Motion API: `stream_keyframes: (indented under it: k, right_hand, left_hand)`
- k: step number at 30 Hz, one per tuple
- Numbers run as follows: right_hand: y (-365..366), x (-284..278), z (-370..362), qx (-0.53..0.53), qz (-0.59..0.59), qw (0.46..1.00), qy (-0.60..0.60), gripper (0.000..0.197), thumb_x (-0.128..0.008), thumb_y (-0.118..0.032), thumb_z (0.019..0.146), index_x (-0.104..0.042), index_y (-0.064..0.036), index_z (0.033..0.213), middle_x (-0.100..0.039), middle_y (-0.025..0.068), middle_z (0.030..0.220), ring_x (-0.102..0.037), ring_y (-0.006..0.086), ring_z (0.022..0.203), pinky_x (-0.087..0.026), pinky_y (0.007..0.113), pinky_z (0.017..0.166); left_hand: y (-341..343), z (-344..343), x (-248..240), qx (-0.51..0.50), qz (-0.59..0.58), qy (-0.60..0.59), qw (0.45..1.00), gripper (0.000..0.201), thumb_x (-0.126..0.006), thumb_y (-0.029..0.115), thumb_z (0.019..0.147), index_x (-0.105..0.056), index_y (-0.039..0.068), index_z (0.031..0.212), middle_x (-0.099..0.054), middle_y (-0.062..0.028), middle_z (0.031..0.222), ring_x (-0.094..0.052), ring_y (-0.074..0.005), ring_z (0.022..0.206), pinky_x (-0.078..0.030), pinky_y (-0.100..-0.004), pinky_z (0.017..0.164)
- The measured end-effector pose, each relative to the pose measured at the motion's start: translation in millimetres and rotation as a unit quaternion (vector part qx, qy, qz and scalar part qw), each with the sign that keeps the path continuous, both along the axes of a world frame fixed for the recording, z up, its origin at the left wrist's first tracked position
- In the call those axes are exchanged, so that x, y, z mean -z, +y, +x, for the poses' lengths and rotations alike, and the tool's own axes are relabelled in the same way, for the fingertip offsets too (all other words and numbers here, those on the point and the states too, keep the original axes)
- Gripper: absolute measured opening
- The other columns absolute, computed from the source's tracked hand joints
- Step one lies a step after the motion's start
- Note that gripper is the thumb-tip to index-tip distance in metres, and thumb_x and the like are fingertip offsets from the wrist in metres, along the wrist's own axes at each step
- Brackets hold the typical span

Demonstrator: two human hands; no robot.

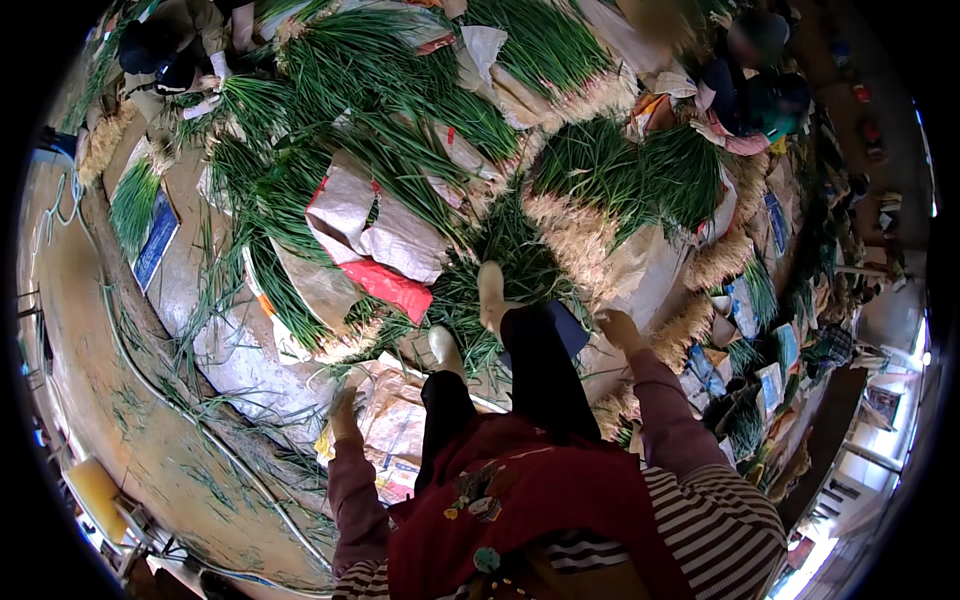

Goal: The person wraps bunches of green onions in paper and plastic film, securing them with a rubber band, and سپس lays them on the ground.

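My left hand (346, 410) hangs at my left side above a flattened printed sack (392, 425), with loosely stretched fingers and nothing visible in them. On the other side, my right hand (622, 332) is held out past my right knee, fingers apart and apparently holding nothing. It is nearest to a pile of green onions (590, 185), whose pale roots point toward me. Loose green leaves (515, 250) lie around my light-coloured boots (490, 290). A white woven sack with a red edge (385, 225) covers part of the onions ahead of my left boot.
Another person (170, 50) bends over onions at the far left, and one more (755, 95) sits at the far right. A pale hose (220, 445) runs along the floor at left. More onion bundles (555, 60) lie at the back. A yellow box (97, 500) stands lower left.
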State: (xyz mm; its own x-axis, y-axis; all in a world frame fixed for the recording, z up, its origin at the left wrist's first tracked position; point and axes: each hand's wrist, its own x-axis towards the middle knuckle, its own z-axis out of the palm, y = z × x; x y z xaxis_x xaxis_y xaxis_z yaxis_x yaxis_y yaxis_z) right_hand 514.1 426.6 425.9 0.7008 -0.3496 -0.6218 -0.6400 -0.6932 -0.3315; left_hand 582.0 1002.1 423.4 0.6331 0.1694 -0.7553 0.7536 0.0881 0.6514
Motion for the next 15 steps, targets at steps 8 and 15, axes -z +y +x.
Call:
stream_keyframes:
  k: [8,15]
  right_hand:
    - [64.1,79.6,190.8,-0.437,-0.006,0.887,-0.149,0.025,-0.055,-0.023,0.078,-0.061,-0.0063,0.095,-0.061,0.0141,0.093,-0.057,0.0306,0.088,-0.045,0.038,0.077]
    - [157.0,184.3,209.3,-0.323,0.310,0.894,-0.001,0.035,-0.053,-0.025,0.082,-0.053,-0.0042,0.110,-0.060,0.0180,0.097,-0.059,0.0298,0.089,-0.046,0.036,0.076]
  left_hand:
    - [-135.8,70.6,80.2,0.055,-0.066,-0.076,0.993,0.019,-0.051,0.013,0.083,-0.060,0.005,0.098,-0.059,-0.0022,0.090,-0.055,-0.0106,0.081,-0.044,-0.0240,0.069]
    - [-213.5,76.8,196.8,-0.089,-0.085,-0.034,0.992,0.020,-0.048,0.011,0.085,-0.058,0.003,0.101,-0.058,-0.0042,0.092,-0.056,-0.0115,0.083,-0.044,-0.0265,0.075]
